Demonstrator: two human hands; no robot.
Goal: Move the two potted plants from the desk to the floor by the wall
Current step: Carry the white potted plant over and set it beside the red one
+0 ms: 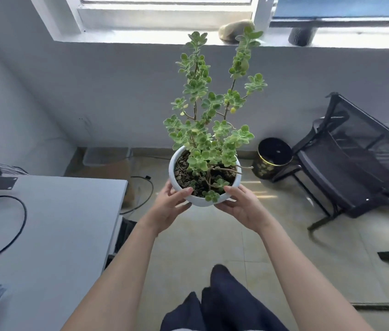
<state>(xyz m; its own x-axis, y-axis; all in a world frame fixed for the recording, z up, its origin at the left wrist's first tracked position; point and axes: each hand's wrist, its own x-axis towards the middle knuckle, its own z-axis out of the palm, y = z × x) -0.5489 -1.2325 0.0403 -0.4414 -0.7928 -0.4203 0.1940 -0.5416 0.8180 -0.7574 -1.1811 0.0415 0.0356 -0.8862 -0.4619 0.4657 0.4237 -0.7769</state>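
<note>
A tall green plant with small round leaves grows from a white round pot (198, 201) filled with dark soil. I hold the pot in the air over the tiled floor, to the right of the desk (52, 235). My left hand (168, 206) grips the pot's left side and my right hand (242, 206) grips its right side, thumbs on the rim. The wall (117, 91) under the window lies beyond the plant. No second potted plant is visible.
A black waste bin (275, 158) stands by the wall, right of the pot. A black mesh chair (360, 158) sits further right. A cardboard box (107, 163) and cables lie on the floor by the desk's far corner. A stone (233, 29) rests on the windowsill.
</note>
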